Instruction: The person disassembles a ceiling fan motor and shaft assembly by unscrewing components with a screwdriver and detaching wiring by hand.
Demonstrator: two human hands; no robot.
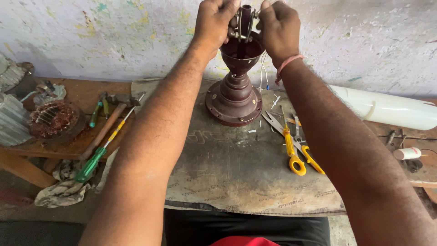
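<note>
A grey mat (pixel 241 177) was laid over the near middle of the table (pixel 86 93), so that small parts were kept on a flat, soft surface. Toward its right side, yellow-handled scissors (pixel 293 146) were left with the blades pointing to the far edge, near the work and within easy reach. Short wire clippings (pixel 251 131) were scattered between the scissors and the motor housing.

At the far edge of the mat a dark red fan motor housing (pixel 234 98) was stood upright on its broad flange, so that its cup and rod were raised toward the hands. The left hand (pixel 214 23) was closed around the rod's top from the left side, and the right hand (pixel 278 28) was closed on the metal fitting from the right; a pin or clip seemed to be pinched there, though the fingers hid it. White wires (pixel 263 68) hung down behind the cup.

On the left part of the table a green-handled screwdriver (pixel 98 152), a hammer (pixel 111 120) and a copper-wound stator (pixel 52 119) were set aside, well apart from the housing. A rag (pixel 61 191) hung below the left edge. By the right far corner a white blade (pixel 387 109) was laid. Nothing was placed between the hands and the housing; only the forearms crossed over the mat.
</note>
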